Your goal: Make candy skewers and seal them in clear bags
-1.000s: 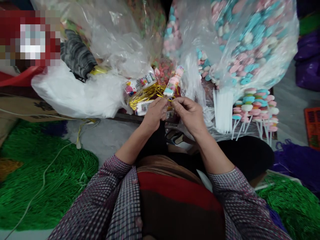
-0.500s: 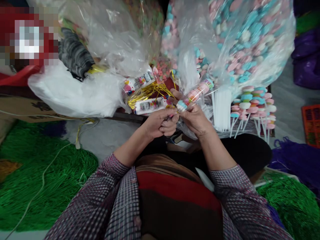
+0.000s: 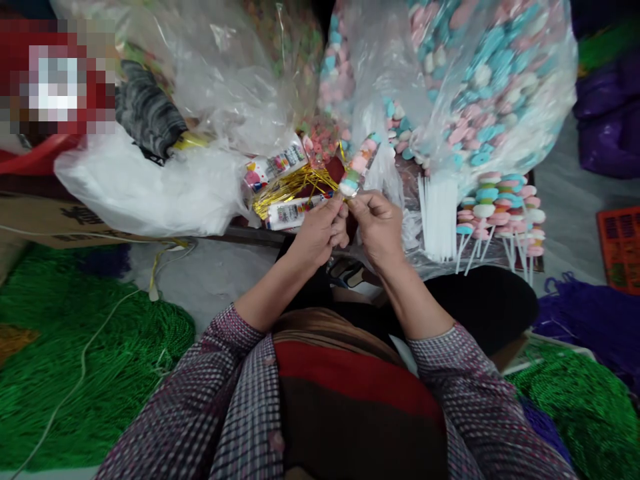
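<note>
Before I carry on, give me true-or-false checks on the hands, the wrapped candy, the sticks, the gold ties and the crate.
1. The left hand and right hand meet at the lower end of the wrapped candy stack. True.
2. The bare white sticks lie between the right hand and the candy-topped sticks. True.
3. The gold ties lie right of the bare white sticks. False: they lie left of them.
4. The crate at far right is blue. False: it is orange.
</note>
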A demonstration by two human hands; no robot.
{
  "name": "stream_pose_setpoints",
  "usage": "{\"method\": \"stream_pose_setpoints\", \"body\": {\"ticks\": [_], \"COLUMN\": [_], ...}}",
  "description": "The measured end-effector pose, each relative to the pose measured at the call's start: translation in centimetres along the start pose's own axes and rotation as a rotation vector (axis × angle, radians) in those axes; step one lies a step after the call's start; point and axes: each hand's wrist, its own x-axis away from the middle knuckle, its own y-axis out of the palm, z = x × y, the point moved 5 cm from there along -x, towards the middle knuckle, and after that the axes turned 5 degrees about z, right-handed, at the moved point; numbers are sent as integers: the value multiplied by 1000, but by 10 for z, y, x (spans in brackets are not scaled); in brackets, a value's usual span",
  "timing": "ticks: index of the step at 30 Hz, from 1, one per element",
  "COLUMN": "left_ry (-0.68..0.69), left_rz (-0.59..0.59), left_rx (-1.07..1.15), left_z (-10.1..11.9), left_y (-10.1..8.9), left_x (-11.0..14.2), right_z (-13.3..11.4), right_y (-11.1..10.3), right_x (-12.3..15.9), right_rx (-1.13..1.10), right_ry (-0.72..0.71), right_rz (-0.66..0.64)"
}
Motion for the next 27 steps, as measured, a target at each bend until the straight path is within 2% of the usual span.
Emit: {"method": "stream_pose_setpoints", "body": {"ticks": [3,5,8,10,12,16,20,23,25,27], "left_ry": [142,302,526,586,597,599,494,382,396,442], "left_rz": [98,150,191,193,180,139,3,-73,-128,-307], "left_rx": [-97,-222,-430,-525,-593,-635,-394,-139,-31,-58], "left_z": [3,8,19,23,24,22,28,48,64,72], "left_y": [-7,-13,-18,-19,-19,-16,-7,2,7,16], "left_x": [-7,-8,-2,1,3,1,-4,3,17,34], "right_z": [-13,-18,-20,-19,-20,-25,-28,-26,-23,-26], "right_y": [-3,-4,-3,-3,-4,-8,-7,-5,-9,-18], "right_x": [-2,-2,-3,-4,-6,-6,3,10,8,1], "right_rx": [115,129,109,97,127,274,381,438,469,485], "right_ry": [-178,-226,-161,-104,-91,-155,-310,-413,-428,-413], "right_rz": [34,25,-24,-43,-41,-3,1,-48,-64,-43]}}
